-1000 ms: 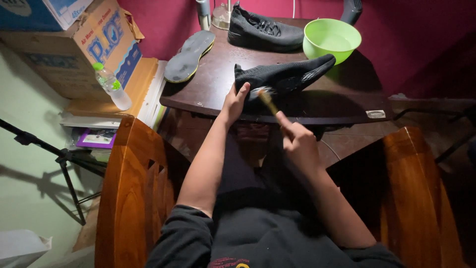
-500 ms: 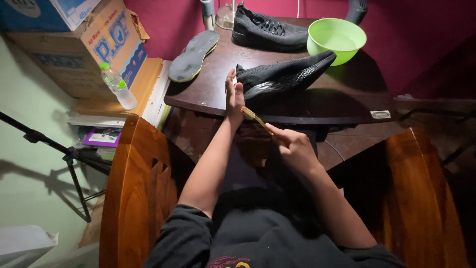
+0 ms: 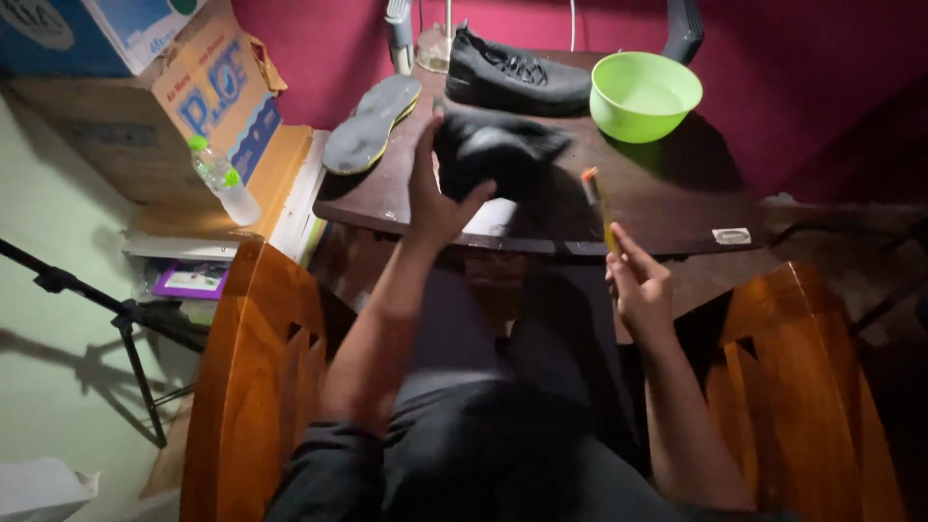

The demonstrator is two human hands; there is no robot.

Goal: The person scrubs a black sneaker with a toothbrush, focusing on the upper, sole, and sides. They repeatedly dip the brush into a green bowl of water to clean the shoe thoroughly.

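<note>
Your left hand (image 3: 435, 198) holds the black shoe (image 3: 498, 155) up off the dark table (image 3: 667, 208). Your fingers wrap the shoe's left end and your thumb sticks out to the right, under it. The shoe's long way runs out sideways from that grip, off to the right and a bit away from you. It looks blurry, so you cannot tell which end is the toe.

Your right hand (image 3: 638, 285) is lower and closer to your body. Its fingers are pinched on a thin yellow stick (image 3: 599, 208) with an orange tip. The stick stands almost straight up. Its tip is just to the right of the shoe, near it but not touching. So the shoe lies up and to the left of your right hand's grip, and the left hand is the one right on it.

Past the held shoe sits a second black shoe (image 3: 517, 72). To the right of that is a green bowl (image 3: 646, 95). Left of your left hand lies a grey insole (image 3: 372, 124), half off the table edge. Nothing sits between the stick and the shoe.

Further left are a plastic bottle (image 3: 222, 179) and a cardboard box (image 3: 145, 106).
</note>
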